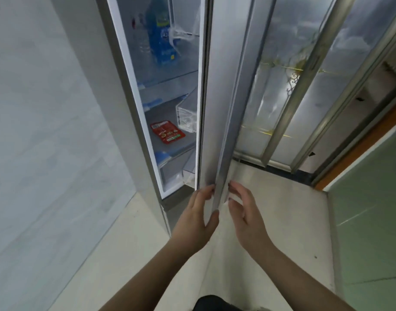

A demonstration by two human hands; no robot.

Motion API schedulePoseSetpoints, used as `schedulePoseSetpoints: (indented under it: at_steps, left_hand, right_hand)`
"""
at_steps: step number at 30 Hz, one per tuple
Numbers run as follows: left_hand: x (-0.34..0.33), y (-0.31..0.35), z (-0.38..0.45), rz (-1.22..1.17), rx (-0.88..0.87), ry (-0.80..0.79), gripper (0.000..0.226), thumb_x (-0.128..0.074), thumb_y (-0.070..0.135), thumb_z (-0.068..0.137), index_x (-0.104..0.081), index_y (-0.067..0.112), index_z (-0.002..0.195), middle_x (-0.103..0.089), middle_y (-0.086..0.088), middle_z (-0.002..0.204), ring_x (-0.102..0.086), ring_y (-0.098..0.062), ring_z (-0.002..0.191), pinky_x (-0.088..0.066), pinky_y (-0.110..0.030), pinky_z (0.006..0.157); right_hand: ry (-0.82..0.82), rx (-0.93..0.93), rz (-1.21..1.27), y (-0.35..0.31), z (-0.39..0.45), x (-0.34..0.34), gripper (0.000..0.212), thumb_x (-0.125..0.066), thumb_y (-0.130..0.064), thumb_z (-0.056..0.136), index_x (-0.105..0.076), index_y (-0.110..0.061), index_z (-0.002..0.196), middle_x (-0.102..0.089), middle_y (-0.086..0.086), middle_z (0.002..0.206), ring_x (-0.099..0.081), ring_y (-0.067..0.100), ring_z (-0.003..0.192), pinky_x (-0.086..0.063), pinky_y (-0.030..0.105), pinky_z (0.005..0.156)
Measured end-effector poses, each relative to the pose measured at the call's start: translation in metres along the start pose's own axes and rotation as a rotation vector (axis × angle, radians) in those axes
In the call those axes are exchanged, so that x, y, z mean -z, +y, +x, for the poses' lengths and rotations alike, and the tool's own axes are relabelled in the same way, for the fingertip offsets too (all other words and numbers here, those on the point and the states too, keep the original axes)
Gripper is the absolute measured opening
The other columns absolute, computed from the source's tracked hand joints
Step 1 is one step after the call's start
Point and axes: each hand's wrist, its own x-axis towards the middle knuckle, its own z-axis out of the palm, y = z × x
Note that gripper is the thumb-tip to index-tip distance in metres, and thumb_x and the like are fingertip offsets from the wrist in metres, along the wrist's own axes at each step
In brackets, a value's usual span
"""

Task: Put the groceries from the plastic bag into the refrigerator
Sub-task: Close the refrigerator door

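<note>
Refrigerator [125,90]: tall grey cabinet, standing above and to the left of the two hands, interior lit and visible through a narrow gap. Refrigerator door [217,108]: grey, nearly edge-on to the camera, running upward from the hands and standing partly ajar. Glass sliding doors [304,70] with metal frames lie up and to the right of the grip; pale floor tiles [282,221] lie beneath it.

Left hand [195,217]: fingers extended along the left face of the door's lower edge, thumb tip on the edge itself; flat contact, not a closed grasp. Right hand [246,217]: fingers spread and curved, fingertips at the right face of the same edge; hand wide open, whether it is touching cannot be determined. Neither hand holds any grocery item.

Contents, above and left of the grip: a blue packet [162,34] on the upper shelf, a clear container [188,115] on the middle shelf, and a red flat packet [167,132] just beside it, lying flat. No plastic bag is in view.
</note>
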Motion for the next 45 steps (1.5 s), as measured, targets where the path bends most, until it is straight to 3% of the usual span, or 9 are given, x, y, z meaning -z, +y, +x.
schedulePoseSetpoints:
  at_steps: [3,6,9,13,22,32,35,38,45]
  left_hand:
    - [0.009,-0.011,0.008,-0.011,0.130,0.082,0.048,-0.062,0.030,0.092,-0.039,0.032,0.135,-0.053,0.014,0.127,-0.049,0.009,0.110,-0.036,0.000,0.090]
    - [0.019,-0.016,0.016,0.044,0.215,0.190,0.047,-0.065,0.041,0.088,-0.044,0.034,0.129,-0.055,0.020,0.117,-0.056,0.004,0.103,-0.044,-0.011,0.082]
    - [0.029,-0.015,0.026,0.085,0.237,0.305,0.048,-0.071,0.048,0.081,-0.051,0.032,0.121,-0.054,0.023,0.109,-0.057,0.006,0.091,-0.046,-0.009,0.072]
    - [0.034,-0.009,0.040,0.145,0.234,0.393,0.049,-0.076,0.052,0.073,-0.051,0.030,0.109,-0.055,0.019,0.103,-0.056,0.003,0.086,-0.054,-0.021,0.072]
    - [0.023,-0.003,0.046,0.143,0.260,0.580,0.037,-0.073,0.032,0.079,-0.046,0.037,0.104,-0.059,0.017,0.097,-0.060,0.003,0.091,-0.051,-0.017,0.076]
    - [0.037,-0.019,0.070,0.132,0.412,0.769,0.033,-0.067,0.020,0.089,-0.055,0.025,0.119,-0.061,0.013,0.107,-0.062,-0.002,0.100,-0.054,-0.026,0.083]
    - [0.045,-0.020,0.077,0.271,0.420,0.729,0.050,-0.061,0.024,0.092,-0.042,0.025,0.138,-0.052,0.011,0.132,-0.052,-0.003,0.122,-0.042,-0.018,0.094]
    - [0.049,-0.022,0.082,0.558,0.336,0.721,0.068,-0.058,0.023,0.091,-0.028,0.015,0.151,-0.035,-0.004,0.154,-0.033,-0.018,0.143,-0.032,-0.034,0.113]
    - [0.056,-0.035,0.095,1.030,0.395,0.478,0.084,-0.064,0.032,0.084,-0.021,0.014,0.154,-0.016,-0.004,0.163,-0.017,-0.024,0.149,-0.029,-0.050,0.116]
  right_hand:
    - [-0.002,0.068,-0.054,-0.012,0.028,0.000,0.044,-0.044,-0.038,0.097,-0.039,-0.028,0.139,-0.044,-0.009,0.142,-0.041,-0.006,0.128,-0.036,0.009,0.101]
    - [0.031,0.299,-0.141,-0.033,0.065,0.004,0.042,-0.046,-0.036,0.097,-0.039,-0.028,0.138,-0.046,-0.016,0.134,-0.045,0.006,0.128,-0.041,0.025,0.103]
    - [0.076,0.529,-0.228,-0.052,0.102,0.005,0.042,-0.054,-0.027,0.094,-0.043,-0.014,0.132,-0.047,0.005,0.128,-0.052,0.021,0.119,-0.048,0.034,0.098]
    - [0.214,0.703,-0.217,-0.065,0.143,0.012,0.023,-0.053,-0.016,0.093,-0.046,-0.011,0.115,-0.046,0.007,0.109,-0.052,0.023,0.100,-0.045,0.027,0.088]
    - [0.197,0.954,-0.248,-0.068,0.195,0.016,0.020,-0.058,-0.013,0.092,-0.050,-0.010,0.111,-0.053,0.022,0.103,-0.054,0.033,0.094,-0.047,0.033,0.087]
    - [0.038,1.010,-0.468,-0.056,0.213,-0.012,0.043,-0.062,-0.024,0.092,-0.050,-0.018,0.133,-0.039,0.011,0.134,-0.049,0.030,0.120,-0.047,0.039,0.099]
    - [-0.082,0.967,-0.583,-0.051,0.220,-0.024,0.052,-0.056,-0.032,0.094,-0.045,-0.019,0.143,-0.033,0.013,0.150,-0.035,0.032,0.138,-0.036,0.051,0.109]
    - [-0.168,0.918,-0.757,-0.046,0.231,-0.037,0.063,-0.056,-0.036,0.092,-0.034,-0.020,0.149,-0.024,0.012,0.158,-0.024,0.031,0.145,-0.024,0.055,0.115]
    - [-0.305,0.848,-0.874,-0.038,0.241,-0.051,0.078,-0.060,-0.036,0.089,-0.018,-0.022,0.153,-0.003,0.010,0.163,-0.006,0.030,0.149,-0.018,0.053,0.117]
